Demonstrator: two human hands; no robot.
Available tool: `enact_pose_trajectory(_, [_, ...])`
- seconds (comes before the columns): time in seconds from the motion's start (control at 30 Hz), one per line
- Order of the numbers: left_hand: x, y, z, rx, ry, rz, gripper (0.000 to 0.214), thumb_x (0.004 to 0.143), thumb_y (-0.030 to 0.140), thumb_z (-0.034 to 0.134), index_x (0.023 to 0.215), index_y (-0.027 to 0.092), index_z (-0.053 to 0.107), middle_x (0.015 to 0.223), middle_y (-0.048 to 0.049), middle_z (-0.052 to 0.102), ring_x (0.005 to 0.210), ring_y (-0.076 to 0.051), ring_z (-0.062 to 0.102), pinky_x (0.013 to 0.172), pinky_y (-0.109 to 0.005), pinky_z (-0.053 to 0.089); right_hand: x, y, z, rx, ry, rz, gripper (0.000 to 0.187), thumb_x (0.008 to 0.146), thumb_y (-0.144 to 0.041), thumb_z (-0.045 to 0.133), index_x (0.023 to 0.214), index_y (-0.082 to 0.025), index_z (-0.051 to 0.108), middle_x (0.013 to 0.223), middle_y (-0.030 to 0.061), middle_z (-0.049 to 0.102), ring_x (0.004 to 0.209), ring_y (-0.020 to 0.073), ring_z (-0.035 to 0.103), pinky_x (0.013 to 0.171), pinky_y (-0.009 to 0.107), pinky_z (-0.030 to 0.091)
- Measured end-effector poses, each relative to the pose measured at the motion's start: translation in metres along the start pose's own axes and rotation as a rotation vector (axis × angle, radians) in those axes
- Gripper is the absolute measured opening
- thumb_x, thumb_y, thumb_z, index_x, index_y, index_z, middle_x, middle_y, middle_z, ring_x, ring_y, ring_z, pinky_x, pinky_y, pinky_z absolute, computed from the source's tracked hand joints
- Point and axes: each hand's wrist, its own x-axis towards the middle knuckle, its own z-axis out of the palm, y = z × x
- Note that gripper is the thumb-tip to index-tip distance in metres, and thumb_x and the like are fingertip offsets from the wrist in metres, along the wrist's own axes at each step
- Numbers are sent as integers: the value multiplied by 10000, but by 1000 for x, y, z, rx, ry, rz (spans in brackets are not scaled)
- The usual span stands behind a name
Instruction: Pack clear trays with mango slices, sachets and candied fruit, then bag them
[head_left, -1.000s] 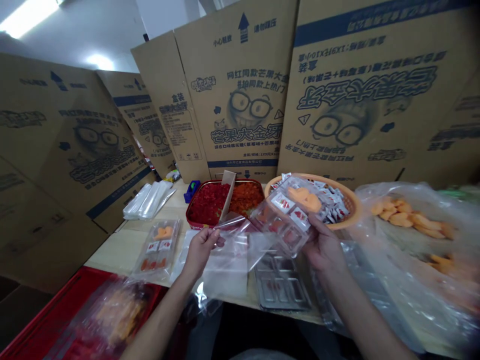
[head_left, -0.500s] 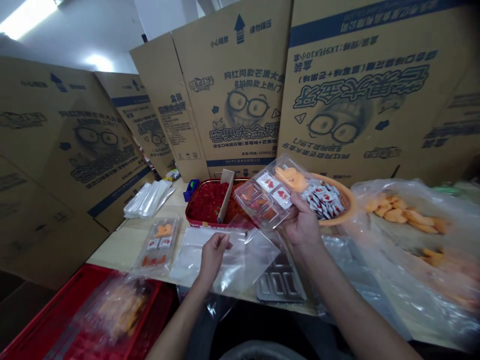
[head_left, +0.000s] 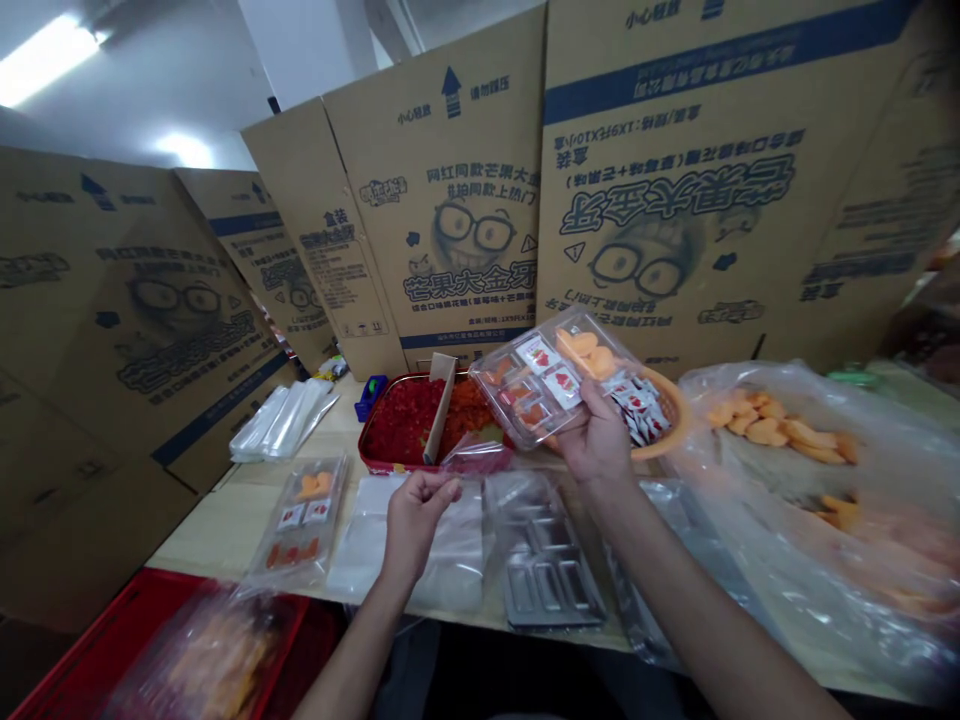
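My right hand (head_left: 598, 440) grips a clear plastic tray (head_left: 517, 425) by its right side, raised and tilted above the table. In its compartments sit orange heart-shaped pieces (head_left: 585, 352), two white printed sachets (head_left: 561, 385) and red-orange gummy pieces. My left hand (head_left: 421, 515) is closed in a pinch on a thin clear plastic bag (head_left: 480, 452), whose film stretches right toward the tray. Below lies a stack of flat clear bags (head_left: 457, 570). Just right of the stack are empty moulded trays (head_left: 555, 590).
A red tin (head_left: 401, 420) of red and orange pieces has a cardboard divider (head_left: 441, 410). Behind the held tray stands an orange basket (head_left: 679, 410) of sachets. A bagged filled tray (head_left: 304, 515) lies left, above a red crate (head_left: 82, 640). A large plastic bag (head_left: 810, 520) holds orange pieces. Cartons (head_left: 465, 120) wall the back.
The bag film at my left hand has drawn up off the moulded trays toward the held tray. My right hand still holds the filled tray. The camera view has shifted slightly.
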Motion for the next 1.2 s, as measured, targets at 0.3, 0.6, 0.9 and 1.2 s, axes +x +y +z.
enact_pose_trajectory(0.3, [-8,12,-4,-64,95,-74,265,563,340,735,671,148,588,629,-17,662,608,-131,589,610,-239,435,-9,4,5,-68,-31,-83,153,701,-153,611,842,-194,571,807,-33,675,797,122,641,799,309,511])
enact_pose_trajectory(0.6, [-14,20,-4,-213,14,-229,293,595,367,727,683,135,572,663,-57,691,631,-134,623,656,-252,454,-15,7,0,-102,-122,-97,211,688,-184,635,879,-226,556,885,-40,669,833,129,634,794,334,517])
enact_pose_trajectory(0.9, [-20,21,-6,-400,14,-325,307,596,372,735,667,129,561,651,-49,682,615,-142,634,676,-278,476,-16,6,-10,-217,-207,111,238,654,-185,674,868,-210,574,901,-8,688,799,136,642,724,269,526])
enact_pose_trajectory(1.2, [-33,40,-6,-374,-236,-439,343,638,358,712,884,133,628,813,-67,683,678,-167,643,618,-254,469,-31,15,-13,-452,-302,401,234,623,-258,704,834,-212,613,788,-10,691,668,155,624,641,279,487])
